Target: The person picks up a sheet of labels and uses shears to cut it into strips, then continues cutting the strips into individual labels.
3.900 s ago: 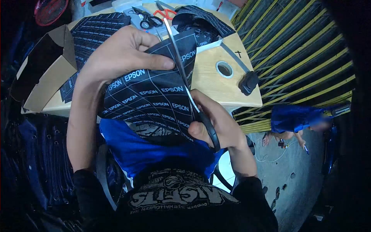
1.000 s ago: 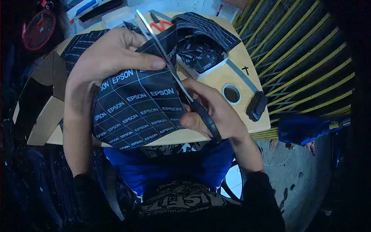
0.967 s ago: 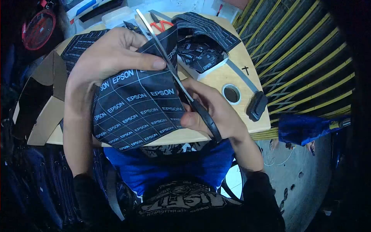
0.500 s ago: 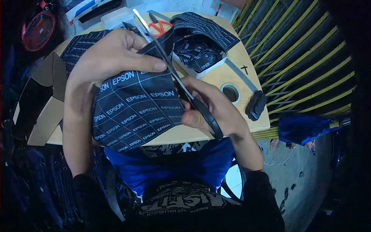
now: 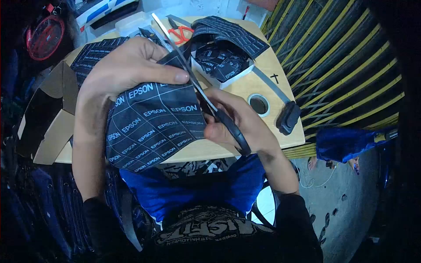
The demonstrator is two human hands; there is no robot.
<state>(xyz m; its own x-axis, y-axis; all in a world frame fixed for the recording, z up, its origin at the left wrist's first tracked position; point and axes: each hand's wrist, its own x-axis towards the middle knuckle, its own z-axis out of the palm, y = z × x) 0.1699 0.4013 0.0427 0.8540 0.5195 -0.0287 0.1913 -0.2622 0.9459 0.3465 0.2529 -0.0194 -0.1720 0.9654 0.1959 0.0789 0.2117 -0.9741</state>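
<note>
My left hand pinches the top of a black sheet printed with white EPSON lettering and grid lines, thumb lying across its front. The sheet hangs down over the table's near edge. In my right hand is a pair of scissors with black handles, fingers in the loops. Their long silver blades point up and to the left, along the sheet's right edge beside my left thumb. Whether the blades are fully closed is hard to see. Behind the hands, a white box holds several black printed pieces.
On the wooden table are a tape roll, a black oblong object on a grey strap, and orange-handled scissors. More printed sheet drapes over the box. An open cardboard box stands left; yellow-edged stacked strips stand right.
The view has shifted slightly. Both hands keep nearly the same pose, with the sheet and scissors held much as before; the blades still lie along the sheet's right edge.
</note>
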